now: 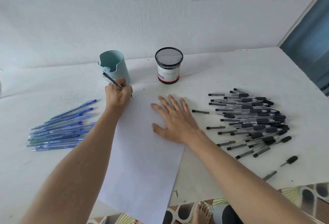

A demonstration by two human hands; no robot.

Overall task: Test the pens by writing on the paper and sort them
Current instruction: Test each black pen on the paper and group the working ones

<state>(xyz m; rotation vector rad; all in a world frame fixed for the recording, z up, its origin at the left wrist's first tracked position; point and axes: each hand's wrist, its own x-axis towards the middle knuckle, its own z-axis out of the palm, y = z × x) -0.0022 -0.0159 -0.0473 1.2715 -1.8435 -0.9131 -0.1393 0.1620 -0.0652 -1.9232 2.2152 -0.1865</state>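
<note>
A white sheet of paper (142,161) lies in the middle of the white table. My left hand (118,92) grips a black pen (111,80), its tip touching the paper's far left corner beside a few small scribbles. My right hand (175,119) lies flat with spread fingers on the paper's right side. A pile of several blue pens (62,129) sits to the left. On the right lies a larger pile of several black pens (254,118). Behind the paper stand a light teal pen holder (117,65) and a black mesh pen cup (168,65).
Loose pen caps and single black pens (200,111) lie scattered near the right pile and toward the front edge. The white wall rises just behind the two holders. Below the table's front edge a patterned floor and a bare foot (201,211) show.
</note>
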